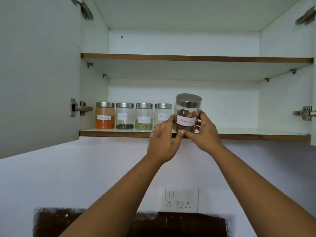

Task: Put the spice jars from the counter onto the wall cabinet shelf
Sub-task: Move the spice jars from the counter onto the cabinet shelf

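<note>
Both my hands hold a clear cinnamon jar (186,111) with a steel lid at the front edge of the lower cabinet shelf (119,133). My left hand (162,142) grips its left side and bottom, and my right hand (206,132) wraps its right side. The jar tilts slightly. Several jars stand in a row on the shelf to its left: an orange powder jar (104,115), a jar of dark seeds (124,116), a fennel jar (143,116) and a black pepper jar (162,113), partly hidden by my left hand.
The upper shelf (196,58) holds nothing. The left cabinet door (39,74) stands open, with hinges (79,108) on both sides. Right of the held jar the lower shelf is bare. A wall socket plate (181,200) sits below on the white wall.
</note>
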The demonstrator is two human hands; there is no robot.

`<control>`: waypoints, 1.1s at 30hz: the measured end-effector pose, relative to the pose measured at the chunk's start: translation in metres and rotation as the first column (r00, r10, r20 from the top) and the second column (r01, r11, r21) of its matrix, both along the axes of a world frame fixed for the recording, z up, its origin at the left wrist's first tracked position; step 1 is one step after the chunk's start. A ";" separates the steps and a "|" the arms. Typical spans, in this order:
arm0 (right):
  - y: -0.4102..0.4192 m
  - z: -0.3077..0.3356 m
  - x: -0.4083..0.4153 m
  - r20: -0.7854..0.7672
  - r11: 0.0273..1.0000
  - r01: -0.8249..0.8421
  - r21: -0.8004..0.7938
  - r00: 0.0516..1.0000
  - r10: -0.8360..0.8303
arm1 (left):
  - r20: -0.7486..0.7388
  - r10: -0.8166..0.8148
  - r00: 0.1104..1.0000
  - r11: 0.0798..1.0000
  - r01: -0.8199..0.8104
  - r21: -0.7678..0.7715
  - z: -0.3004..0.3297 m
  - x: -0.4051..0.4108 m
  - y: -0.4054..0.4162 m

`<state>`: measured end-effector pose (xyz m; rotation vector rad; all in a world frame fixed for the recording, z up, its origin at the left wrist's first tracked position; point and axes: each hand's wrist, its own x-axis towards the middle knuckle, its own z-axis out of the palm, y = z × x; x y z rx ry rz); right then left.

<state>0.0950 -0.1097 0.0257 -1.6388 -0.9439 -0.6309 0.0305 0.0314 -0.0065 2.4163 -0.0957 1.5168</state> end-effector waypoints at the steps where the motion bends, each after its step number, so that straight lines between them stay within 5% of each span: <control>1: 0.003 0.009 0.009 0.011 0.999 0.019 -0.041 1.000 -0.018 | -0.002 0.126 0.992 0.989 -0.125 0.075 0.002 0.011 0.013; 3: 0.008 0.024 0.032 -0.036 0.974 0.109 -0.199 0.992 -0.118 | 0.032 0.308 0.951 0.939 -0.310 0.147 -0.003 0.029 0.042; 6: 0.017 0.044 0.068 -0.127 0.801 0.278 -0.529 0.908 -0.400 | 0.153 0.383 0.911 0.895 -0.407 0.184 -0.017 0.051 0.068; 8: 0.027 0.052 0.086 -0.145 0.742 0.273 -0.612 0.884 -0.445 | 0.243 0.400 0.884 0.874 -0.448 0.190 -0.021 0.058 0.072; 33: 0.055 0.043 0.105 -0.166 0.738 0.177 -0.651 0.916 -0.366 | 0.225 0.439 0.870 0.854 -0.482 0.195 -0.023 0.061 0.071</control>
